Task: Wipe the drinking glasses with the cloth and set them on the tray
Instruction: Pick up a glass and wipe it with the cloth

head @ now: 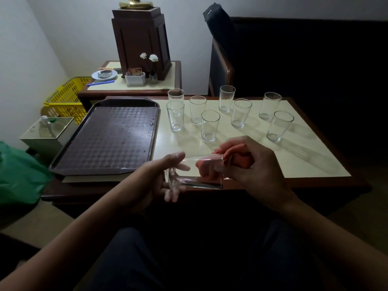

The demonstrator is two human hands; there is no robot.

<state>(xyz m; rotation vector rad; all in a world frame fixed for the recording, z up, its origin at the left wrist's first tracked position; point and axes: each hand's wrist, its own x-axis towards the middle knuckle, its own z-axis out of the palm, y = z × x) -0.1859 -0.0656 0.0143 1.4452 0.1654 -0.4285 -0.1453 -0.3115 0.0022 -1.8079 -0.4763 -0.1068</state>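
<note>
The left hand (159,177) grips the glass (195,182); the right hand (252,171) pinches the cloth (235,153) inside; hard twisting may drop it past the table (294,156) edge at six o'clock.

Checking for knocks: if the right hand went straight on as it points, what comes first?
Probably the inside of the held glass, where its cloth sits; the left hand grips the glass base beyond.

One wide-angle camera sits at the person's head, facing forward and steeply down. The left hand (156,178) and right hand (255,172) lie close beneath the lens at frame centre, forearms (84,229) entering from the bottom corners. Farther off, the cream-topped, dark-wood-edged table (298,158) spans the middle, and the pale wall (73,28) closes the top.
</note>
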